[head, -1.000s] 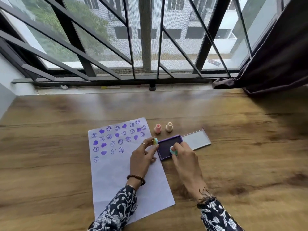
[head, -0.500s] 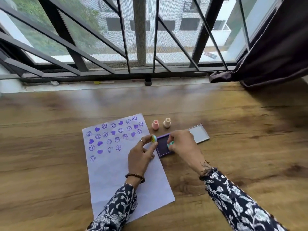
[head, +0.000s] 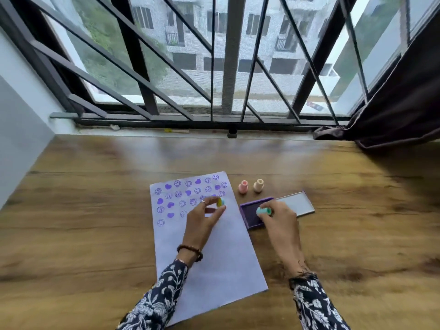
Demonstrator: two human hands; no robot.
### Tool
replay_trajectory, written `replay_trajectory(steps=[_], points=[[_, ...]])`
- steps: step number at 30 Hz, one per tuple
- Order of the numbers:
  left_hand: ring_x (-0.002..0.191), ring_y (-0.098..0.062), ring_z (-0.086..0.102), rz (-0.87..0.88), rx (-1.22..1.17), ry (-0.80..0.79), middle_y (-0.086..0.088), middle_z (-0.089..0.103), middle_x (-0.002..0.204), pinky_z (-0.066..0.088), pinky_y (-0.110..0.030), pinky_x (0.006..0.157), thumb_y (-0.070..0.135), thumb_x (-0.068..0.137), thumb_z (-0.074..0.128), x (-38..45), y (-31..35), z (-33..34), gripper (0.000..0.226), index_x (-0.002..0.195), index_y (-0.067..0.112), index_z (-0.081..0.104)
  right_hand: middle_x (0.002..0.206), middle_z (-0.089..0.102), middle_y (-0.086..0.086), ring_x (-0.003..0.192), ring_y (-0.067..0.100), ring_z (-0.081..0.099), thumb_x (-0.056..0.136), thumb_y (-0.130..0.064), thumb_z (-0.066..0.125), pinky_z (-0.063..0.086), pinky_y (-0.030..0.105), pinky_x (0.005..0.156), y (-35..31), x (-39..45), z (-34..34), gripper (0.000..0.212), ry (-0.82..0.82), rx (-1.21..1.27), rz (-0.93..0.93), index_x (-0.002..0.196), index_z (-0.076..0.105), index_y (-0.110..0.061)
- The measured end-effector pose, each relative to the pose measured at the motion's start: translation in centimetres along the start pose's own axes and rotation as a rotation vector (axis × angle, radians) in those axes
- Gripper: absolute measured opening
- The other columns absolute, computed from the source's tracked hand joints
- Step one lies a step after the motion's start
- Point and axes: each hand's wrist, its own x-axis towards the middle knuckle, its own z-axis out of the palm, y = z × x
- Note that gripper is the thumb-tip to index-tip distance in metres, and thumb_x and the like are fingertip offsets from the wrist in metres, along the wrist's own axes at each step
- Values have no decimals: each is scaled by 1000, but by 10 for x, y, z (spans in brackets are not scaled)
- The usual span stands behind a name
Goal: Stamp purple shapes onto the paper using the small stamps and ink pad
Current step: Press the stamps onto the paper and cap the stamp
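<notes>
A white sheet of paper (head: 209,258) lies on the wooden table, its top part covered with purple hearts and smiley faces (head: 177,194). My left hand (head: 202,222) hovers over the paper and pinches a small yellow-green stamp (head: 220,202) between thumb and fingers. Right of the sheet sits the purple ink pad (head: 250,216) with its open lid (head: 295,203) behind it. My right hand (head: 278,222) holds a teal stamp (head: 263,211) over the pad; whether it touches the ink is unclear.
A pink stamp (head: 243,186) and a cream stamp (head: 258,185) stand upright just beyond the ink pad. A barred window runs along the table's far edge. A dark curtain (head: 392,110) hangs at the far right corner. A grey wall bounds the left side.
My left hand has shifted left with its stamp, from beside the ink pad to over the paper near the printed rows. My right hand stays at the pad with the teal stamp.
</notes>
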Motion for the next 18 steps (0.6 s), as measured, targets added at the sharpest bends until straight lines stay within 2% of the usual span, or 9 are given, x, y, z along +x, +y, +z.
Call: replay_trajectory(steps=[2, 3, 7, 11, 13, 15, 18], points=[[79, 7, 61, 76, 90, 51, 13, 65, 89, 44, -2, 70, 16, 79, 68, -5, -5, -22, 19, 93, 29, 61, 93, 69, 9, 81, 19, 59, 80, -13, 67, 41, 24, 69, -6, -12, 12, 13, 67, 199, 46, 94, 69, -12], [84, 5, 60, 105, 159, 71, 12, 66, 91, 41, 0, 72, 16, 80, 67, -7, -10, -32, 20, 95, 27, 62, 91, 71, 11, 80, 22, 62, 79, -13, 69, 43, 25, 70, -12, -16, 20, 15, 80, 291, 76, 93, 70, -11], [93, -11, 58, 166, 349, 102, 10, 62, 100, 36, -5, 77, 12, 79, 67, -9, -26, -73, 25, 104, 16, 61, 92, 68, 12, 82, 28, 67, 79, -10, 70, 52, 40, 77, -43, -32, 55, 16, 23, 400, 58, 95, 69, -8], [92, -14, 59, 175, 370, -1, -2, 64, 103, 41, -11, 76, 12, 79, 68, 0, -35, -94, 29, 107, 14, 59, 104, 64, 9, 90, 20, 62, 86, -11, 63, 51, 32, 80, -69, -37, 80, 17, 5, 213, -171, 102, 63, -8], [87, -12, 59, 177, 350, -31, -7, 66, 103, 42, -5, 75, 14, 78, 69, 4, -39, -99, 30, 107, 15, 59, 111, 60, 10, 96, 24, 60, 91, -14, 55, 52, 34, 81, -77, -34, 88, 18, -22, 37, -274, 108, 59, -8], [86, -10, 59, 179, 308, -24, -7, 66, 103, 40, 0, 75, 14, 77, 70, 8, -43, -104, 32, 107, 16, 60, 117, 57, 10, 101, 26, 60, 95, -16, 47, 53, 36, 82, -83, -32, 94, 22, -44, -101, -313, 114, 55, -8], [86, -12, 60, 186, 292, -9, -5, 65, 100, 40, 1, 75, 14, 77, 70, 11, -47, -107, 32, 107, 16, 60, 118, 55, 10, 101, 26, 59, 97, -15, 41, 53, 34, 80, -84, -32, 102, 23, -21, -190, -309, 117, 52, -9]])
